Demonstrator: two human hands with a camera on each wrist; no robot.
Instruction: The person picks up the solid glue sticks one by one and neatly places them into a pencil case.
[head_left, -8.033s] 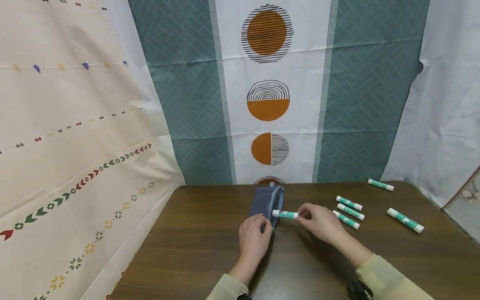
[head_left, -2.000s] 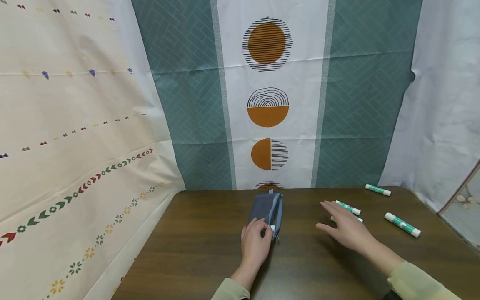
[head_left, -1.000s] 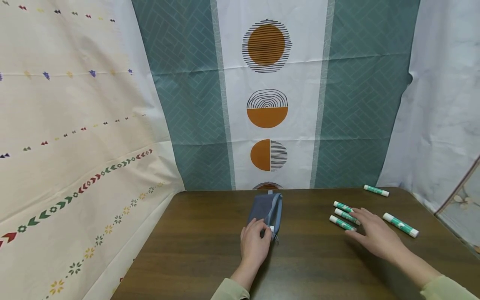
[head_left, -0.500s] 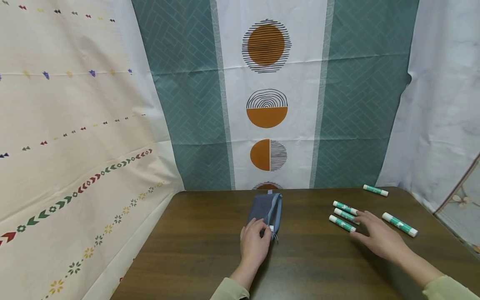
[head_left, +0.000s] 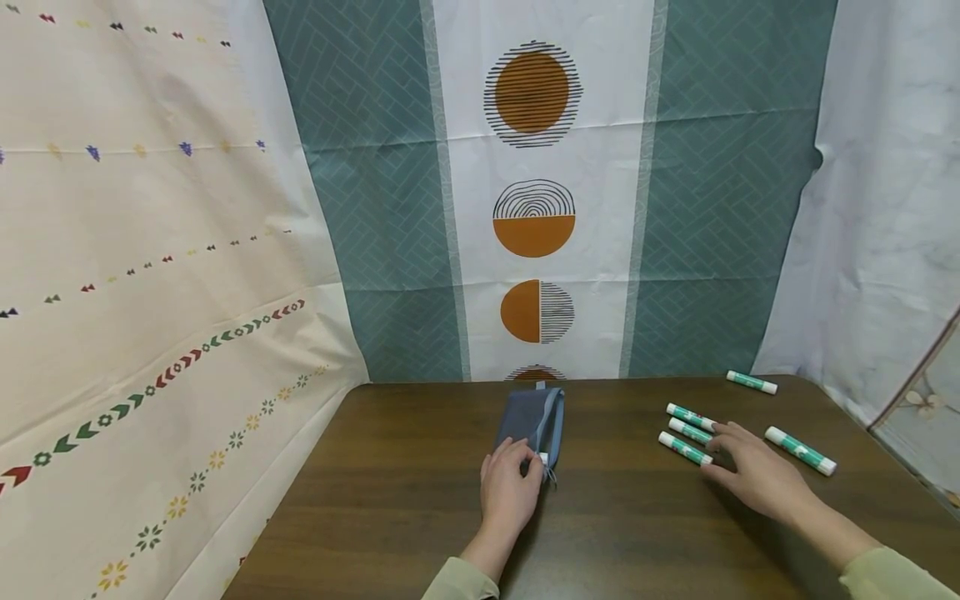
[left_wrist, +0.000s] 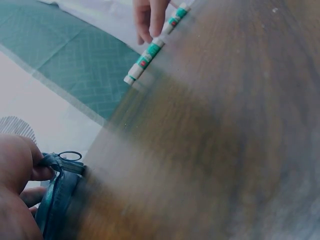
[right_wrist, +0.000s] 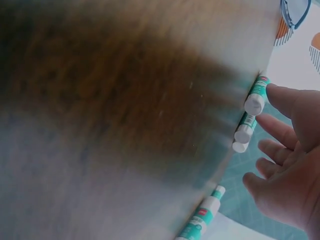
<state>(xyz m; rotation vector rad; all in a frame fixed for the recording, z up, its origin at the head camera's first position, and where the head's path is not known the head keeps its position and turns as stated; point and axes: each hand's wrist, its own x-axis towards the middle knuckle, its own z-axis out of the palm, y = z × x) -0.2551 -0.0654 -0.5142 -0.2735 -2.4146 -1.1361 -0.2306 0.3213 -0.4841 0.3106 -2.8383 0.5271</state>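
Three green-and-white glue sticks (head_left: 690, 431) lie just left of a person's right hand (head_left: 757, 475), its fingers relaxed and holding nothing; the left hand (head_left: 511, 487) pinches the near end of a blue zip pouch (head_left: 522, 412) ahead, apparently to steady its open mouth.

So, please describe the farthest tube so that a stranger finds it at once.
On the brown table, look toward the far right corner. The green-and-white tube there lies alone, farther back than the four other loose tubes.
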